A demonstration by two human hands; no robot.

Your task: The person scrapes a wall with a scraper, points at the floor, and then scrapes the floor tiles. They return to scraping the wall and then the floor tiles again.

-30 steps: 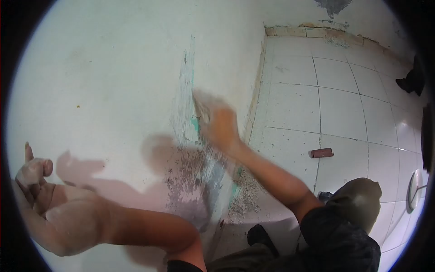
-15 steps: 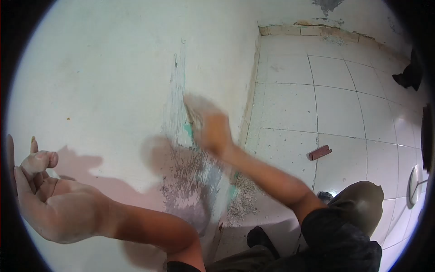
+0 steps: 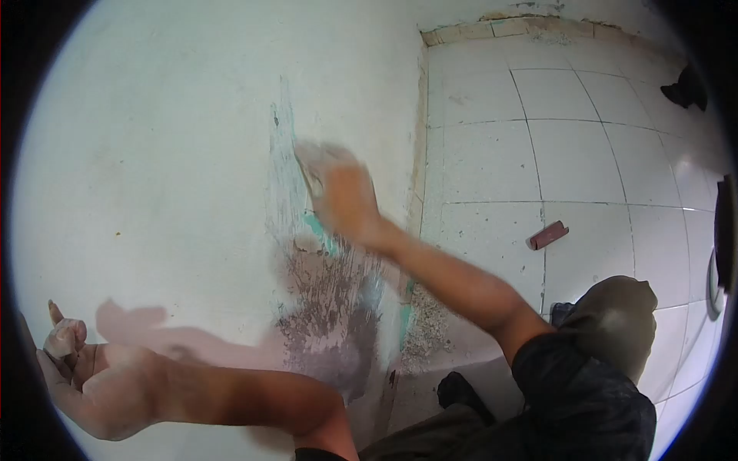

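One curled right hand [image 3: 343, 192], its hold unclear, has moved up the scraped patch [image 3: 327, 296]; left of that, left hand [image 3: 104, 384], slack, empty; right, roomy floor [image 3: 492, 165].

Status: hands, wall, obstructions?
Right hand blurred at white wall; left hand looks empty. Streaky grey patch exposed. Dull-red roll on white tiled floor, not blocking.

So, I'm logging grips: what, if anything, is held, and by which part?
The right hand may grip something thin at the wall, but blur hides what and by which part. The left hand shows nothing held.
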